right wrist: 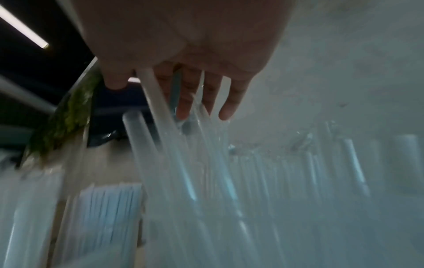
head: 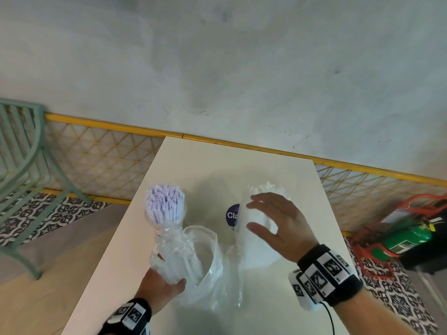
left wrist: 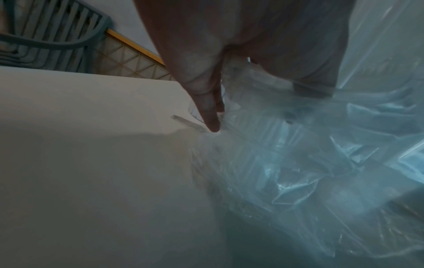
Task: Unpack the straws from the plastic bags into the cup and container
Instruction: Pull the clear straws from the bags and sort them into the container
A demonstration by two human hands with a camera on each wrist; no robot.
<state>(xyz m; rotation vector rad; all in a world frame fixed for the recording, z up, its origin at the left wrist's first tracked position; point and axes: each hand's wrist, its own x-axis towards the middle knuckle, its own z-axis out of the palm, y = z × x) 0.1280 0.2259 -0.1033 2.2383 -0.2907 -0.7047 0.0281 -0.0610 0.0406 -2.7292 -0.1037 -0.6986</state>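
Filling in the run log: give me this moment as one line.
left hand: grips bagged straws, upright | right hand: open over second bag | clear container: between, on table | unpacking unfinished

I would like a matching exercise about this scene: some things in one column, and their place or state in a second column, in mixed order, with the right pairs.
Things:
1. left hand
2. right hand
3. bundle of straws
4. green chair

Place or state:
A. stands on the floor, left of the table
B. open, fingers spread over a plastic bag
C. grips the wrapped lower end of the bundle
D. upright, bare tops above the wrapping

Pairs: 1-C, 2-B, 3-D, 4-A
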